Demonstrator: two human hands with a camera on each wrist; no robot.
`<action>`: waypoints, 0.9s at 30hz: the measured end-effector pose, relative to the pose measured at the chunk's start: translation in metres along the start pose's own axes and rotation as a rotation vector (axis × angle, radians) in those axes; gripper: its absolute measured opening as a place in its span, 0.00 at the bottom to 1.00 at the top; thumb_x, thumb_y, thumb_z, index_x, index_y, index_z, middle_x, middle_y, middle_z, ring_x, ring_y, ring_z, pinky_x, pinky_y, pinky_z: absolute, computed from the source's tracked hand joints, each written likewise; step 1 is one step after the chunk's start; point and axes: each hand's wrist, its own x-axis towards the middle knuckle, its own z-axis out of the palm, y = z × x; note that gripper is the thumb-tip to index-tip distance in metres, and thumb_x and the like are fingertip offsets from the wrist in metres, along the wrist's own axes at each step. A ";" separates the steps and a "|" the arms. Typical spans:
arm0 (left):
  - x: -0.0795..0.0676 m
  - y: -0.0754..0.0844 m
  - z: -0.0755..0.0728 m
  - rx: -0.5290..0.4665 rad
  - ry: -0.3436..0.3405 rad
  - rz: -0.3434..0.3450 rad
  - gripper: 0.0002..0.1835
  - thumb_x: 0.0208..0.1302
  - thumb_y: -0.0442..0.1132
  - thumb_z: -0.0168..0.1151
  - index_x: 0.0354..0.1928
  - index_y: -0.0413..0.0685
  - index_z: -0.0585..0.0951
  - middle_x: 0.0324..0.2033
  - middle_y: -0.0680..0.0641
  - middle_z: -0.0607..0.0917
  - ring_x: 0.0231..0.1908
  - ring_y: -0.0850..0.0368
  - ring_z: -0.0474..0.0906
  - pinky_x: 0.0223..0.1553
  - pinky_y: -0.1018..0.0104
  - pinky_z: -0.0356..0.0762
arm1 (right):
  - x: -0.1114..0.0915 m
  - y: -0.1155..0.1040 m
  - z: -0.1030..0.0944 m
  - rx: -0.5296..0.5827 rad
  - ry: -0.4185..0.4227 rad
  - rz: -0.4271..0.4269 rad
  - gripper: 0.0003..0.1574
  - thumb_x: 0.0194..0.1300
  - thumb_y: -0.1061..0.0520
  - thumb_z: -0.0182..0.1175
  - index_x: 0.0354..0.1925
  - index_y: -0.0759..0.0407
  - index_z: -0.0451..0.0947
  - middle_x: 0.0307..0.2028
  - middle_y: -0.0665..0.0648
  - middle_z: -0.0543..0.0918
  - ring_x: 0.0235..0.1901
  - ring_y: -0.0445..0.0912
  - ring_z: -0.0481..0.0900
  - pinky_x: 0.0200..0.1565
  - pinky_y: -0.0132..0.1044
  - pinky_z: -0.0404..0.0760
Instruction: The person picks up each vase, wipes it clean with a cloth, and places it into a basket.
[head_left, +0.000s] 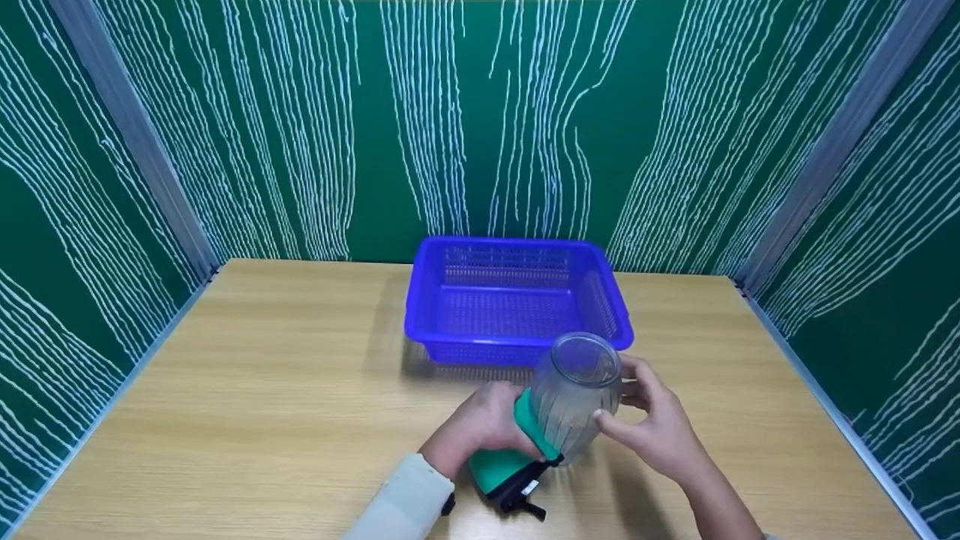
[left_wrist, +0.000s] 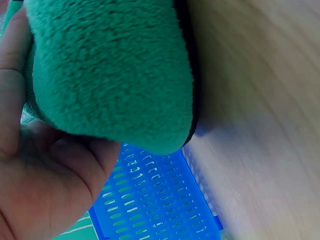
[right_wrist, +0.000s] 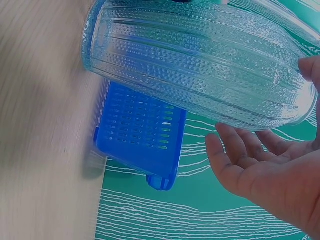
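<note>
A clear, ribbed glass vase [head_left: 574, 416] stands slightly tilted in front of the basket, its round mouth facing up. My left hand [head_left: 491, 416] grips a green fleecy cloth [head_left: 499, 469] with a black edge and presses part of it to the vase's left side. The cloth's lower part hangs below that hand, with a small white label and a black strap. On the other side, my right hand [head_left: 660, 431] holds the vase, thumb in front and fingers behind. In the right wrist view, the vase [right_wrist: 200, 65] has a dotted surface, and the thumb touches it near the mouth end.
A blue plastic basket [head_left: 517, 341] with slotted walls sits just behind the vase, nothing visible inside. Beneath everything is a light wooden table [head_left: 262, 390]. Green panels [head_left: 480, 135] with white wavy lines enclose its back and sides, with grey posts at the corners.
</note>
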 end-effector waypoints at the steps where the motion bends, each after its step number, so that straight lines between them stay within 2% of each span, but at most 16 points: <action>1: -0.001 -0.001 0.002 -0.004 0.000 -0.001 0.29 0.16 0.60 0.75 0.28 0.66 0.73 0.24 0.63 0.75 0.27 0.66 0.70 0.29 0.72 0.69 | 0.000 0.003 0.000 -0.004 -0.002 0.004 0.38 0.44 0.63 0.66 0.55 0.56 0.63 0.45 0.51 0.74 0.40 0.43 0.74 0.44 0.37 0.74; 8: -0.012 -0.009 0.006 0.029 -0.008 -0.019 0.27 0.22 0.63 0.72 0.29 0.64 0.73 0.25 0.63 0.73 0.29 0.65 0.69 0.30 0.71 0.68 | 0.002 0.030 0.004 0.015 -0.019 -0.027 0.41 0.46 0.59 0.66 0.57 0.46 0.60 0.47 0.47 0.72 0.44 0.42 0.73 0.43 0.35 0.74; 14: -0.021 -0.019 0.004 0.071 -0.026 0.014 0.33 0.23 0.67 0.68 0.35 0.60 0.74 0.29 0.61 0.71 0.30 0.65 0.68 0.31 0.71 0.68 | 0.004 0.036 0.007 0.039 -0.022 -0.009 0.41 0.46 0.58 0.66 0.56 0.41 0.60 0.48 0.45 0.72 0.45 0.41 0.71 0.44 0.40 0.73; 21: -0.037 -0.026 -0.007 0.140 -0.093 0.044 0.44 0.23 0.71 0.66 0.49 0.60 0.72 0.37 0.61 0.73 0.36 0.65 0.69 0.39 0.67 0.71 | -0.002 0.001 0.004 0.054 -0.007 -0.001 0.39 0.44 0.65 0.65 0.55 0.53 0.62 0.45 0.48 0.72 0.43 0.43 0.72 0.43 0.41 0.74; 24: -0.043 -0.024 -0.018 0.175 -0.157 0.070 0.46 0.23 0.72 0.64 0.52 0.63 0.71 0.40 0.61 0.75 0.38 0.65 0.70 0.41 0.66 0.71 | -0.003 0.001 0.005 0.056 -0.002 -0.017 0.39 0.44 0.66 0.65 0.56 0.54 0.62 0.46 0.48 0.72 0.43 0.44 0.72 0.43 0.39 0.74; 27: -0.044 -0.021 -0.032 0.174 -0.202 0.104 0.43 0.26 0.73 0.62 0.51 0.66 0.70 0.41 0.62 0.76 0.40 0.65 0.72 0.40 0.67 0.71 | -0.004 0.001 0.005 0.058 0.002 -0.040 0.41 0.44 0.65 0.65 0.57 0.56 0.60 0.47 0.49 0.71 0.44 0.44 0.72 0.43 0.39 0.74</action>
